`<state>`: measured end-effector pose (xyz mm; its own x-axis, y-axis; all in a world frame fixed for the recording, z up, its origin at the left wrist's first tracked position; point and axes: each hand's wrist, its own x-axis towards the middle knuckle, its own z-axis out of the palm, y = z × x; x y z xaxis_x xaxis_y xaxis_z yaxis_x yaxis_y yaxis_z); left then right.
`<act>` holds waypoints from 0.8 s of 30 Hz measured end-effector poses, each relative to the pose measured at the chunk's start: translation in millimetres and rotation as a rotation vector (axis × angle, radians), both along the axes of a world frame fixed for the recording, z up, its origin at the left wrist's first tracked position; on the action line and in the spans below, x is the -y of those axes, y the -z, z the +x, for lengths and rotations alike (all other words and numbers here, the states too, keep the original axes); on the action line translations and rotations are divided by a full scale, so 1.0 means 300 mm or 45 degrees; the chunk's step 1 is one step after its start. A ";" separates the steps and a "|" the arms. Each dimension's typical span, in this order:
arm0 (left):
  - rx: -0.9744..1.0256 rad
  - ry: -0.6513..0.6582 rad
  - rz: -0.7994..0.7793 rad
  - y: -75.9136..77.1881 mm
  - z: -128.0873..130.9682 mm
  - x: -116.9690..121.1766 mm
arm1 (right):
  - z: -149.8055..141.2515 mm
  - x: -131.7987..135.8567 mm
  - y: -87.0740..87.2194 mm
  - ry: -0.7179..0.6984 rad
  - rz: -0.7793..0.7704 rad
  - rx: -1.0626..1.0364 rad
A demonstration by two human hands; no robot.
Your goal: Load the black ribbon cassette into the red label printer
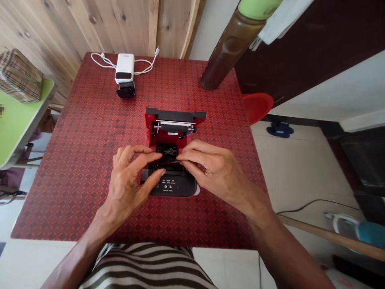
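A small red and black printer (171,178) with its lid (176,116) raised lies on the table before me. Inside its open bay is a dark, shiny crumpled film (169,151). My left hand (128,174) is at the printer's left side, thumb and index finger apart over the bay and front panel, with nothing seen between them. On the other side, my right hand (210,160) pinches a thin dark strip at the bay's right edge; its fingers hide most of it, and I cannot tell whether it is part of the film.
A white power bank (124,66) with cables lies at the table's back, a small black object (126,90) in front of it. A tall brown bottle (225,52) with a green lid stands at the back right. A red stool (258,107) is beside the patterned red table (75,192).
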<state>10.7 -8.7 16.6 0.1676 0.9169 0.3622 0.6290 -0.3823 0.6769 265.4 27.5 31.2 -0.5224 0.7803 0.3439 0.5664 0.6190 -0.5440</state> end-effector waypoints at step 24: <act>1.022 -0.247 -0.471 0.041 0.006 -0.356 | -0.162 0.179 0.025 0.287 0.592 0.149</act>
<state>12.5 98.1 4.3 -0.1784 0.9838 -0.0200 -0.0548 0.0104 0.9984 216.7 -26.3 23.8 -0.4146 0.6566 0.6301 0.7540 0.6356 -0.1661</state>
